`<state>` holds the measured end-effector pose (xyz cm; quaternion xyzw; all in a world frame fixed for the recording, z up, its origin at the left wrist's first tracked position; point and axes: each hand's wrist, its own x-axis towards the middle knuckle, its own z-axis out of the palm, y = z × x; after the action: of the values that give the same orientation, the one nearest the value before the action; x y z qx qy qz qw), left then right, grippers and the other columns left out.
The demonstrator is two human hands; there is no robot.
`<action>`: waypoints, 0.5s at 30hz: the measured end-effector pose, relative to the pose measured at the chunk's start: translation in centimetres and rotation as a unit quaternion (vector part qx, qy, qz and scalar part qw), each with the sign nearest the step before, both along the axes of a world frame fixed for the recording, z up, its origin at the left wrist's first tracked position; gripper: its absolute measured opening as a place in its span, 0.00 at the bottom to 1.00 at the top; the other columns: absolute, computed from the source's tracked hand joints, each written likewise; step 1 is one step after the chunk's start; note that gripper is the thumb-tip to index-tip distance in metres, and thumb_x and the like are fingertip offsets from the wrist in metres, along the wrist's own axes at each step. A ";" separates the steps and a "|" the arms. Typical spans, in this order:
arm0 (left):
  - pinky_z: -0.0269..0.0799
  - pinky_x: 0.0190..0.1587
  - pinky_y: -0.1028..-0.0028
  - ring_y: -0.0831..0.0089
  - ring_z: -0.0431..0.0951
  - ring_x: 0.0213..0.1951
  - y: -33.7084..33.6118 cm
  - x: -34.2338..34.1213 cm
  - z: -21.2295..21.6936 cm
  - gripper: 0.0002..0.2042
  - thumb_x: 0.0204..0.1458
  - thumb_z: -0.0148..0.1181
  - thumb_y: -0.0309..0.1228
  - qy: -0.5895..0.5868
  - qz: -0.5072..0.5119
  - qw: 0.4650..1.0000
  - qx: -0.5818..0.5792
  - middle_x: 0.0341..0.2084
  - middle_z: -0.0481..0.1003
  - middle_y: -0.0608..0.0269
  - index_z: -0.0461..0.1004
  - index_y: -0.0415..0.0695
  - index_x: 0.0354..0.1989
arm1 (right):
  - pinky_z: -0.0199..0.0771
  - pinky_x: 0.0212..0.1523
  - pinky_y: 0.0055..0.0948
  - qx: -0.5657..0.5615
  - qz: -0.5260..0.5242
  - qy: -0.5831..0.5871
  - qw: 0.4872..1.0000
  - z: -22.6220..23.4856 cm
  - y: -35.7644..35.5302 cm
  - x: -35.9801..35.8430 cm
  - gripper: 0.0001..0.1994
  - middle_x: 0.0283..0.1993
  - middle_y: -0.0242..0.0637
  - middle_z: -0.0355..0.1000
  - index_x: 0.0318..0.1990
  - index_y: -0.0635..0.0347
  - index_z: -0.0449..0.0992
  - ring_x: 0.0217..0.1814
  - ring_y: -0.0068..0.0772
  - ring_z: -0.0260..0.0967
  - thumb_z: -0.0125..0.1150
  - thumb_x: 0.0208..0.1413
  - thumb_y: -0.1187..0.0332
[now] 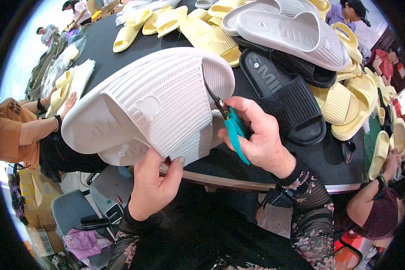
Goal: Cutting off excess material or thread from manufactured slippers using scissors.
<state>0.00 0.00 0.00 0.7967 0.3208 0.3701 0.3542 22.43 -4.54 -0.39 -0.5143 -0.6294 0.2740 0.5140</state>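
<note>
Two pale grey slippers (pixel 177 94) are up close, over the black table (pixel 101 40). The left hand (pixel 155 184) pinches their bottom edge. The right hand (pixel 265 139) curls around one pair of scissors (pixel 234 130), its tips hard to see. Two black slippers (pixel 297 101) overlap, one partly hidden.

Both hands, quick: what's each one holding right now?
Left hand: closed, pinching the pale grey slippers near a strap's edge.
Right hand: closed on the teal-handled scissors.

Pretty clearly a footwear workshop: dark worktable (pixel 100 47) piled with slides (pixel 204 35) up top, teal-handled scissors (pixel 233 131) mid-frame, co-workers (pixel 15 135) at both side edges, cardboard boxes (pixel 42 193) lower left.
</note>
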 end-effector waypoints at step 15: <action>0.71 0.32 0.71 0.62 0.77 0.27 0.4 -0.3 0.1 0.14 0.46 0.57 0.20 0.002 0.007 1.000 0.024 0.27 0.75 0.50 0.68 0.34 0.43 | 0.72 0.39 0.24 0.059 -0.086 0.014 0.995 -0.9 0.6 -0.4 0.22 0.34 0.40 0.72 0.50 0.64 0.66 0.36 0.25 0.72 0.65 0.46 0.73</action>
<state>-0.30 0.36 0.06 0.8034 0.3177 0.3789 0.3318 22.02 -3.92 -1.27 -0.5314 -0.5907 0.1991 0.5737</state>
